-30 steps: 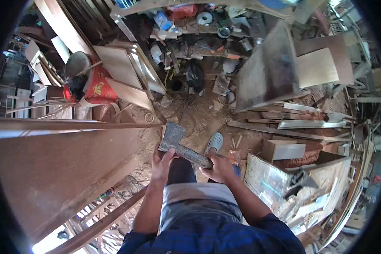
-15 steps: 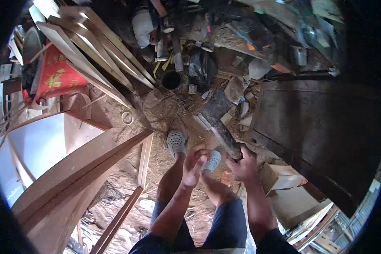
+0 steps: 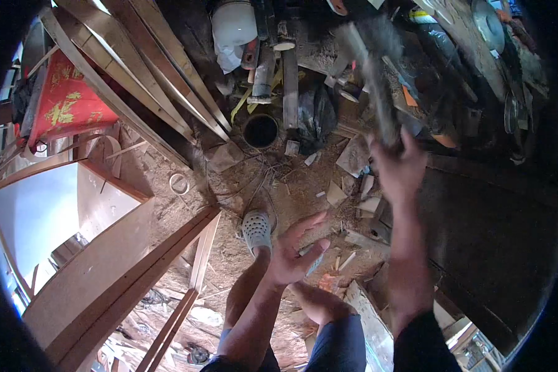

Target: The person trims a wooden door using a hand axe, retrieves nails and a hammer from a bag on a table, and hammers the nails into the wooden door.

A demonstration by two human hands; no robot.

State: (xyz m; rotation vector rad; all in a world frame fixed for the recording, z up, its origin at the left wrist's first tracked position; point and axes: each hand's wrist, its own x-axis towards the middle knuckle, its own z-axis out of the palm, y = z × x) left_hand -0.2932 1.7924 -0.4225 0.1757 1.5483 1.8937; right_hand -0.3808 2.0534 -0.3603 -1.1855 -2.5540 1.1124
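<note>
Above the far edge of the floor (image 3: 291, 180), the right hand (image 3: 400, 164) had carried its gripped hatchet (image 3: 379, 93) farther forward. That kept it clear of the left hand (image 3: 291, 257), empty, fingers spread.

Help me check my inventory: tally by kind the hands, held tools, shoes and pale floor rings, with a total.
Hands: 2 (left hand, right hand)
Held tools: 1 (blurred tool in the right hand)
Shoes: 2 (left shoe; right shoe, mostly hidden)
Rings: 1 (pale ring)
Total: 6
</note>
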